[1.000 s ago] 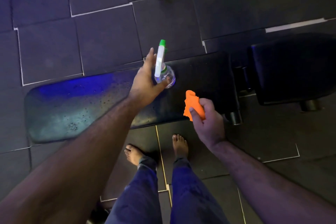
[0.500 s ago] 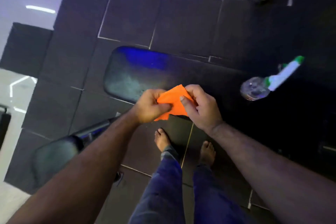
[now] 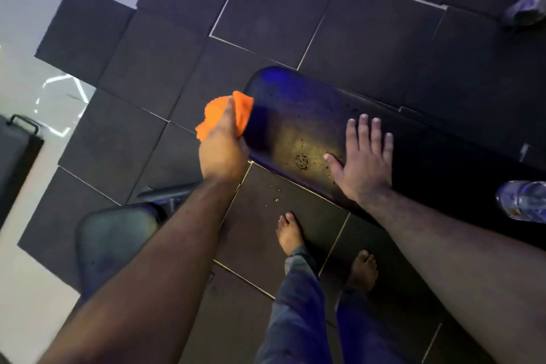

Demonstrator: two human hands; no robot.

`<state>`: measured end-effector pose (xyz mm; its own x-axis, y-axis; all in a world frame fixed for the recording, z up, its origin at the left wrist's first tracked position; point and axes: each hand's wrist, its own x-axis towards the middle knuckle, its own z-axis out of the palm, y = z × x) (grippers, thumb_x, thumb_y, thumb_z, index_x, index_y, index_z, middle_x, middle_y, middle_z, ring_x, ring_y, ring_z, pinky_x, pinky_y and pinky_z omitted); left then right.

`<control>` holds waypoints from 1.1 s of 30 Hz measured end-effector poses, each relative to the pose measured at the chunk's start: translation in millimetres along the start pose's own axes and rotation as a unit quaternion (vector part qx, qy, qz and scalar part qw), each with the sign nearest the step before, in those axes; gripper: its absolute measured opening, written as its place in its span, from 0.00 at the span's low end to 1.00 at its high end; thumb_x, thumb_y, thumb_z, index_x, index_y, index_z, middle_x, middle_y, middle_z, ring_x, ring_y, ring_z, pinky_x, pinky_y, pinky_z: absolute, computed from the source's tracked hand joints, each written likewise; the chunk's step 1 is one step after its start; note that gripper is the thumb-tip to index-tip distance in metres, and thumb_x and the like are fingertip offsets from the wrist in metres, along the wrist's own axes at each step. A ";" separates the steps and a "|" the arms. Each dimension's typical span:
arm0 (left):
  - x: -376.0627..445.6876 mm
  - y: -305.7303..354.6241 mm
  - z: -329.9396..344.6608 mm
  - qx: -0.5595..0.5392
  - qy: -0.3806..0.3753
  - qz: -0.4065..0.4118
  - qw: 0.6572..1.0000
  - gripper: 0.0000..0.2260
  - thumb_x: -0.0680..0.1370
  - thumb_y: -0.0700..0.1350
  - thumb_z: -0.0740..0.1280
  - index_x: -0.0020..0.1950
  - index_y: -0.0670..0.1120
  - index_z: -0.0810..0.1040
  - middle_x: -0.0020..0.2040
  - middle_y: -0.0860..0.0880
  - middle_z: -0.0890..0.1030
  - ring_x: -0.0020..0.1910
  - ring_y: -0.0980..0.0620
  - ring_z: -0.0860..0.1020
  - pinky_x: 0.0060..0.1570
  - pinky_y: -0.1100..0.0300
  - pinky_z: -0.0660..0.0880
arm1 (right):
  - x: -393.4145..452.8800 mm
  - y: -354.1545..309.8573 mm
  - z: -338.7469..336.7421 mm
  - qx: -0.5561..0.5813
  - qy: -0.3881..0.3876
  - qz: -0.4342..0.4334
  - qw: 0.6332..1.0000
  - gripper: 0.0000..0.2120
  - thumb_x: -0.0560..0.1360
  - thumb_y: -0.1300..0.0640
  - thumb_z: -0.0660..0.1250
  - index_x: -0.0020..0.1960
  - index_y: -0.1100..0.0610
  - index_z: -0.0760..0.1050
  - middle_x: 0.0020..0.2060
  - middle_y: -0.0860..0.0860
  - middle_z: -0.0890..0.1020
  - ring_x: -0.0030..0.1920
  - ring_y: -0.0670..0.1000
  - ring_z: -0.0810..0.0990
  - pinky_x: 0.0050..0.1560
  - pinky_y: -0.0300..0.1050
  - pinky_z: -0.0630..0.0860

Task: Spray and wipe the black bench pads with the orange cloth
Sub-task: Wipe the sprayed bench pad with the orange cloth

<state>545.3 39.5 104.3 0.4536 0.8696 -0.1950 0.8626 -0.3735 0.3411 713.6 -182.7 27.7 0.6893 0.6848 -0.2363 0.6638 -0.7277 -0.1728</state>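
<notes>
Head view: the left hand [image 3: 224, 151] gripped the bunched orange cloth [image 3: 220, 115] against the bench pad [image 3: 295, 124] end, apparently to wipe; the right hand [image 3: 365, 159] lay spread flat on it, likely bracing; the spray bottle [image 3: 524, 201] rested nearby.

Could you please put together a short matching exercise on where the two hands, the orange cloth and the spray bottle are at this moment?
Things:
1. left hand
2. right hand
3. orange cloth
4. spray bottle

Places or states:
A. lying on the bench pad, cut off by the right edge of the view
B. flat and open, palm down on the pad
C. bunched at the pad's rounded end
D. closed around the cloth

Pairs: 1-D, 2-B, 3-C, 4-A
</notes>
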 end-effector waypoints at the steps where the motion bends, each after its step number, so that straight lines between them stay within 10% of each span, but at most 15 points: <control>1: 1.4 2.6 12.4 0.006 -0.043 0.030 0.999 0.37 0.80 0.38 0.65 0.88 0.54 0.59 0.73 0.41 0.80 0.64 0.37 0.81 0.59 0.47 0.75 | 0.2 2.3 4.9 -0.007 -0.003 0.002 1.000 0.45 0.81 0.31 0.57 0.87 0.57 0.48 0.87 0.58 0.50 0.86 0.62 0.47 0.83 0.69 0.48; 4: -14.4 3.7 55.2 0.102 -0.166 0.125 0.973 0.34 0.85 0.59 0.62 0.88 0.48 0.58 0.87 0.45 0.61 0.86 0.45 0.58 0.84 0.44 0.53 | -1.6 5.3 16.0 -0.025 0.014 0.007 1.000 0.45 0.81 0.30 0.55 0.87 0.55 0.46 0.87 0.56 0.48 0.86 0.61 0.46 0.82 0.70 0.46; 10: 5.8 -20.7 96.4 0.070 -0.108 0.103 0.986 0.36 0.85 0.68 0.51 0.89 0.56 0.47 0.90 0.49 0.46 0.88 0.44 0.45 0.84 0.35 0.43 | -0.6 9.4 36.0 -0.036 0.057 0.012 0.998 0.44 0.81 0.31 0.52 0.87 0.54 0.44 0.87 0.54 0.45 0.86 0.60 0.44 0.82 0.71 0.48; 18: 14.2 -51.6 102.5 0.107 -0.093 0.199 0.970 0.40 0.82 0.72 0.55 0.90 0.56 0.50 0.90 0.48 0.47 0.88 0.42 0.46 0.83 0.34 0.44 | 1.5 14.1 47.9 -0.031 0.075 0.016 0.997 0.43 0.81 0.32 0.53 0.87 0.53 0.44 0.87 0.53 0.45 0.86 0.60 0.44 0.82 0.72 0.46; 24: 28.1 6.2 116.8 0.058 -0.058 0.019 0.996 0.34 0.85 0.65 0.49 0.90 0.55 0.49 0.90 0.46 0.46 0.88 0.39 0.44 0.83 0.33 0.43 | 1.8 16.2 51.4 -0.023 0.062 0.017 0.998 0.43 0.81 0.32 0.51 0.87 0.53 0.42 0.87 0.53 0.43 0.86 0.60 0.42 0.82 0.71 0.43; 30: 4.2 -28.7 101.7 0.138 -0.113 0.195 0.964 0.36 0.84 0.66 0.50 0.89 0.54 0.48 0.90 0.47 0.48 0.88 0.41 0.47 0.84 0.36 0.45 | 2.5 14.5 50.1 -0.023 0.058 0.025 0.998 0.44 0.80 0.32 0.52 0.88 0.53 0.43 0.87 0.53 0.44 0.86 0.59 0.43 0.82 0.71 0.45; 33: 39.1 -22.1 95.0 0.115 -0.097 0.133 0.980 0.34 0.85 0.64 0.52 0.89 0.56 0.49 0.90 0.48 0.48 0.88 0.42 0.47 0.85 0.38 0.45 | 1.7 15.3 51.0 -0.025 0.056 0.024 0.998 0.43 0.81 0.32 0.51 0.87 0.53 0.44 0.87 0.54 0.46 0.86 0.60 0.44 0.82 0.71 0.46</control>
<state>565.2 51.1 1.8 0.6835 0.6626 -0.3062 0.7261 -0.6601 0.1924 710.1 -194.5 -24.1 0.7463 0.6518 -0.1348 0.6415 -0.7584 -0.1156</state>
